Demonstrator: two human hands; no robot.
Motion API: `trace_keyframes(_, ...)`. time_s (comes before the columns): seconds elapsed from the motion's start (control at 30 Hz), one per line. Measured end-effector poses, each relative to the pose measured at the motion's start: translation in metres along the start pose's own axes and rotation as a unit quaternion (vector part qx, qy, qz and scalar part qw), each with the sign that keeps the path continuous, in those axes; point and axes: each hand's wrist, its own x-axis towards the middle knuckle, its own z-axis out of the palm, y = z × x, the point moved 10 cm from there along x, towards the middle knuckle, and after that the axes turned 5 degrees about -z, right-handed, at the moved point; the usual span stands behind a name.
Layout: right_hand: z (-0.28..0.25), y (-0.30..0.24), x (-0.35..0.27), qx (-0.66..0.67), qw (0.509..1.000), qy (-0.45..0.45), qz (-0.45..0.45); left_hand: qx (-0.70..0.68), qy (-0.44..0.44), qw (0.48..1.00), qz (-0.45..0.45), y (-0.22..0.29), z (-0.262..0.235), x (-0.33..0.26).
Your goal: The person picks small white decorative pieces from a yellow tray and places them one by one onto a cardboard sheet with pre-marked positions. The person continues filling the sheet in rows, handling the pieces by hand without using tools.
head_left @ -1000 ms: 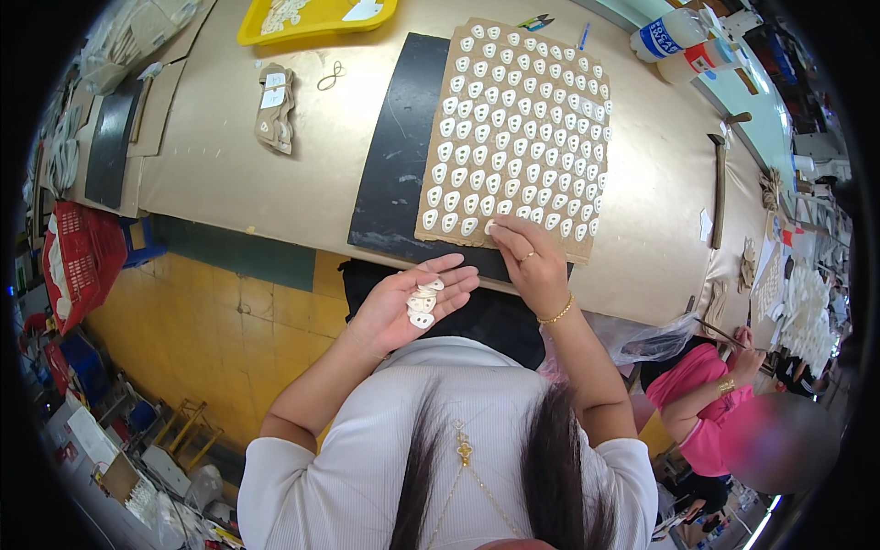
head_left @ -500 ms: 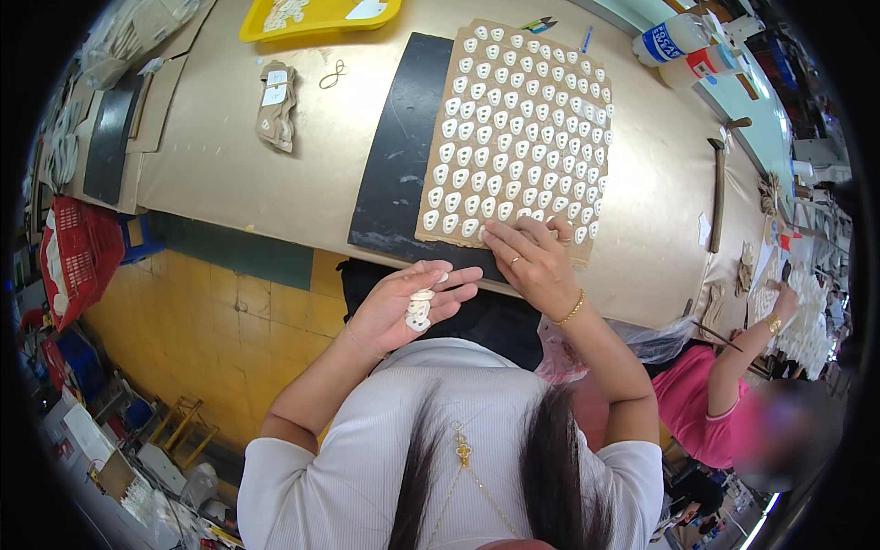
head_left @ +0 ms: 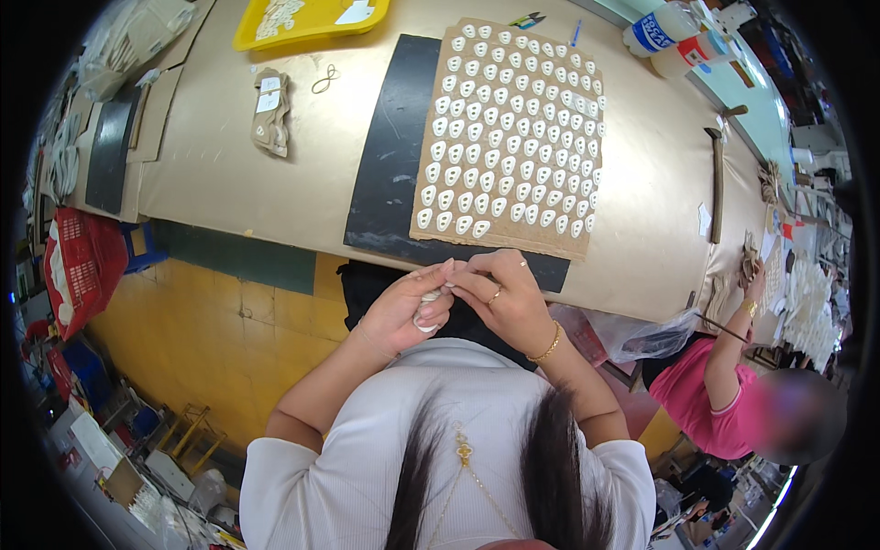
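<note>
Close in front of my chest, my left hand (head_left: 403,310) is curled around several small white oval pieces (head_left: 427,313). My right hand (head_left: 502,291) meets it, thumb and fingers pinched together at the left fingertips. Whatever lies in that pinch is mostly hidden by the fingers. Beyond both hands lies a brown cardboard sheet (head_left: 550,240) bearing rows of white rounded pieces (head_left: 495,137), each with dark holes. The nearest row fills only the left part of the sheet. Beneath the cardboard is a black board (head_left: 385,174), its near edge just past my fingers.
A yellow tray (head_left: 316,38) with loose white pieces sits far left. Nearer are a tied brown bundle (head_left: 271,115) and a rubber band (head_left: 324,79). Bottles (head_left: 662,29) and a hammer (head_left: 715,179) lie to the right. A co-worker in pink (head_left: 706,394) works at right.
My right hand has come back from the cardboard's near edge to my left hand. The left fingers, spread before, have curled around the white pieces. The co-worker's hand has shifted.
</note>
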Motion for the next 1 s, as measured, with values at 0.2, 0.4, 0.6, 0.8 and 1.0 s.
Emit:
trace_keyframes(0.2,-0.004,0.002,-0.007,0.014,0.999,-0.024,-0.018,0.003,0.013,0.999,-0.049,-0.019,-0.008,0.006)
trace_keyframes(0.4,-0.026,0.048,-0.029,0.177,0.957,0.092,0.211,-0.110,-0.013,0.992,-0.064,-0.021,-0.001,0.008)
trace_keyframes(0.6,-0.029,0.081,-0.044,0.140,0.930,0.086,0.327,-0.124,0.060,0.989,-0.060,-0.029,-0.027,0.008)
trace_keyframes(0.8,-0.036,0.093,-0.053,0.142,0.931,0.148,0.303,-0.075,0.090,0.992,-0.048,-0.023,-0.021,0.005)
trace_keyframes(1.0,-0.035,0.090,-0.039,0.031,0.955,0.055,0.290,-0.090,0.018,0.991,-0.092,-0.031,-0.022,0.005)
